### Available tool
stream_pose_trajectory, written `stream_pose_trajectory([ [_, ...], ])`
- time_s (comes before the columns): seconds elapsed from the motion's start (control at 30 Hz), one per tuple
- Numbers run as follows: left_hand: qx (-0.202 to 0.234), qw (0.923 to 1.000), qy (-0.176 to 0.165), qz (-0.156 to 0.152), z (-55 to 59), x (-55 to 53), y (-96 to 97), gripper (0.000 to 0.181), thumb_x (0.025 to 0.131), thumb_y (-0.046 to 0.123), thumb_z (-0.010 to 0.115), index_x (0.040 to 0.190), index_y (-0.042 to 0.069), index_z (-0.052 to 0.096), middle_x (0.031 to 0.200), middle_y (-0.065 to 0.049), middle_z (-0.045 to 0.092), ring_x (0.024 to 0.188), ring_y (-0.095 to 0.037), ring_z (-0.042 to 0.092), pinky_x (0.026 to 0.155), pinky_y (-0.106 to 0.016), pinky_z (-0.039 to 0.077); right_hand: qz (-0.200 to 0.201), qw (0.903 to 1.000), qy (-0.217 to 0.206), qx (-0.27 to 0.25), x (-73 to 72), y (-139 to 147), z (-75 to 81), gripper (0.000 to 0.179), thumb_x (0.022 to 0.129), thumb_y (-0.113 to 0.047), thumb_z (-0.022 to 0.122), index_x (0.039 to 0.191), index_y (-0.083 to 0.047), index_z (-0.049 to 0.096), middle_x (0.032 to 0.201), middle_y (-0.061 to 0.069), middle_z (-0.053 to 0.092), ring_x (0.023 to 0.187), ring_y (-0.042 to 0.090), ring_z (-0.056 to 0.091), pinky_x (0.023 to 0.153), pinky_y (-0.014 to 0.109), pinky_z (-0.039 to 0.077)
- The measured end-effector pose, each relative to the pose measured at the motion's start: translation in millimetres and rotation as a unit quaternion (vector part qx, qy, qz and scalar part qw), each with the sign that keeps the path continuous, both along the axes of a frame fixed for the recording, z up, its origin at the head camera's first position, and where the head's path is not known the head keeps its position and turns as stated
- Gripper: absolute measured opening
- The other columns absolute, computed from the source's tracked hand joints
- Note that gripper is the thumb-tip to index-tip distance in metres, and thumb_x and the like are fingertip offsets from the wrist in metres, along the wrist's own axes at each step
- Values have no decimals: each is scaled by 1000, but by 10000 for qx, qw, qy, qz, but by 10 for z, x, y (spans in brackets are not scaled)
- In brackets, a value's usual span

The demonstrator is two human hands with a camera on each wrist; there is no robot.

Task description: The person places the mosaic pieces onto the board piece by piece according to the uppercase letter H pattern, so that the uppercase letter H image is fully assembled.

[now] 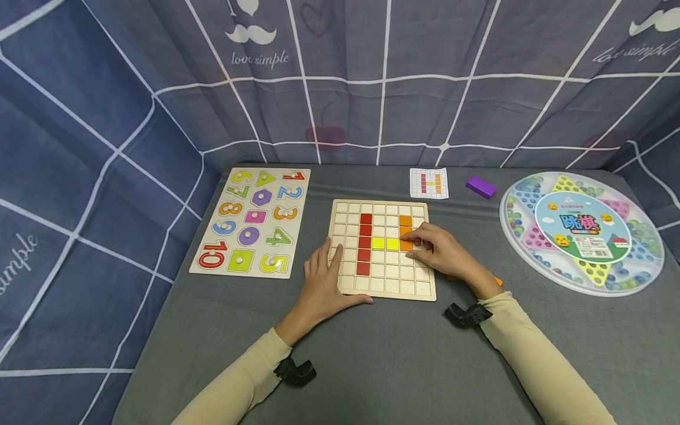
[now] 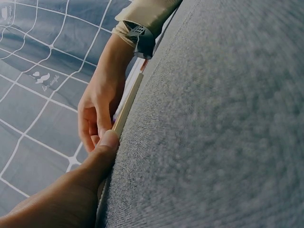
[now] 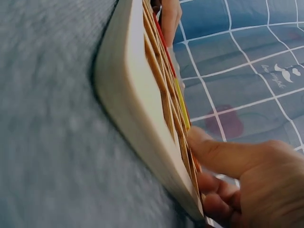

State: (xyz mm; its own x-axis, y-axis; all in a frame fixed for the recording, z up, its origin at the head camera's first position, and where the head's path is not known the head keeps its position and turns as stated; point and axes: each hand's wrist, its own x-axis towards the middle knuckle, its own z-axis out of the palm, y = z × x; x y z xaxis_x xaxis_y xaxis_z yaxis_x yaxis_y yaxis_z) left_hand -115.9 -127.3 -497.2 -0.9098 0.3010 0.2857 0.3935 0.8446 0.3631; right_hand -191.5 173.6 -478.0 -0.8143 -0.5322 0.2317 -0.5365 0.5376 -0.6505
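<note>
A wooden grid board [image 1: 388,288] lies flat, with a column of several red tiles [image 1: 364,242], two yellow tiles [image 1: 385,243] and orange tiles [image 1: 405,220] in its squares. At its left edge my left hand [image 1: 321,283] has its fingers extended on the rim, thumb along the front edge; in the left wrist view that thumb [image 2: 108,140] touches the board's side. Over the right part, my right hand [image 1: 438,251] pinches an orange tile [image 1: 406,245] beside the yellow ones, index finger above it and thumb below. Fingers partly hide that tile.
A pattern card [image 1: 429,183] and a purple block [image 1: 481,187] lie behind the board. To the left is a number-and-shape puzzle board [image 1: 247,227]; to the right, a round Chinese checkers box [image 1: 581,233]. Orange pieces [image 1: 497,281] show beneath the right forearm.
</note>
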Motion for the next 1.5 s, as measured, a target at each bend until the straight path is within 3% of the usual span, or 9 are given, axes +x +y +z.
stream_pose_trajectory([
  [0.27, 26, 10000, -4, -14, 5, -1, 12, 125, 52, 71, 83, 146, -1, 41, 155, -25, 27, 135, -39, 33, 99, -53, 30, 223, 9997, -91, -36, 76, 234, 112, 38, 82, -11, 79, 118, -9, 67, 93, 0, 62, 79, 10, 54, 71, 25, 44],
  [0.6, 58, 10000, 21, 13, 16, 8, 0, 126, 52, 70, 84, 146, -1, 41, 155, -25, 26, 135, -39, 33, 99, -53, 29, 66, 9997, 51, 223, 289, 608, 69, 44, 76, -15, 84, 116, -13, 67, 91, -3, 57, 79, 9, 47, 70, 23, 38],
  [0.87, 26, 10000, 89, -10, 13, 9, 5, 126, 51, 72, 83, 145, -1, 42, 154, -25, 28, 135, -39, 34, 98, -53, 30, 47, 9986, -50, 523, 428, 808, 19, 54, 72, -28, 88, 118, -17, 63, 107, -4, 53, 92, 7, 43, 80, 22, 35],
  [1.2, 61, 9999, 96, -36, 22, 6, 2, 127, 51, 71, 84, 146, -1, 41, 155, -25, 27, 135, -39, 33, 98, -53, 29, 376, 9989, -269, -29, 430, 874, -44, 37, 76, -9, 84, 106, -21, 66, 113, -6, 51, 105, 5, 43, 93, 13, 29],
  [1.5, 99, 9998, 152, -81, 2, -5, 3, 126, 51, 70, 84, 145, -2, 42, 154, -27, 28, 134, -40, 34, 97, -53, 29, 563, 9973, -292, -368, 406, 885, -71, 41, 73, 9, 80, 105, -13, 67, 111, 4, 53, 106, 12, 46, 97, 9, 28],
])
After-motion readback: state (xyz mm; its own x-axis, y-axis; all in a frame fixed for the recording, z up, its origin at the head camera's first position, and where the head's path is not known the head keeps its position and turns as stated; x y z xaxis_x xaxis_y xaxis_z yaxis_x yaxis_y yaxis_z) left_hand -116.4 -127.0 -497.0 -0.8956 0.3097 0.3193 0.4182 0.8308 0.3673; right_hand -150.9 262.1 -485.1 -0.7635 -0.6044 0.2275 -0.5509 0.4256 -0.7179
